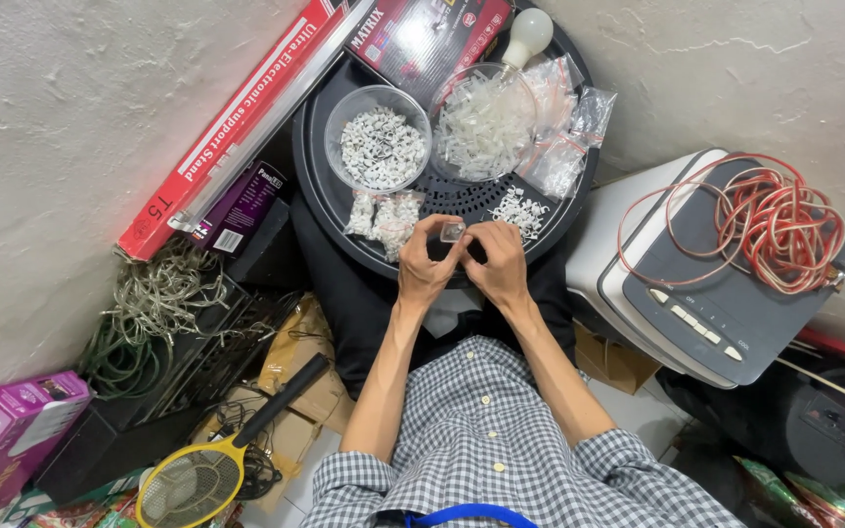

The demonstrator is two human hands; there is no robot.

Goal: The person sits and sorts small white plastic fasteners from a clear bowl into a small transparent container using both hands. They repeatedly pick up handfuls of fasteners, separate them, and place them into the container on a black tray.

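**Both hands pinch 1 small clear bag over the round tray**

Checked shirt sleeves (486, 460) fill the near edge, forearms reaching up to a black round tray (317, 186). On it stand 2 clear bowls: 1 of white clips (380, 147), 1 of pale plastic strips (486, 125), with filled bags (383, 217) beside. Left hand (425, 266) and right hand (497, 264) meet; their fingers (439, 235) close on a small clear bag (453, 232), held between the fingertips just above the tray's near rim. It looks like the bagging step; the next move likely needs a careful pinch at the bag's mouth.

Long red box (232, 127), purple carton (7, 430)
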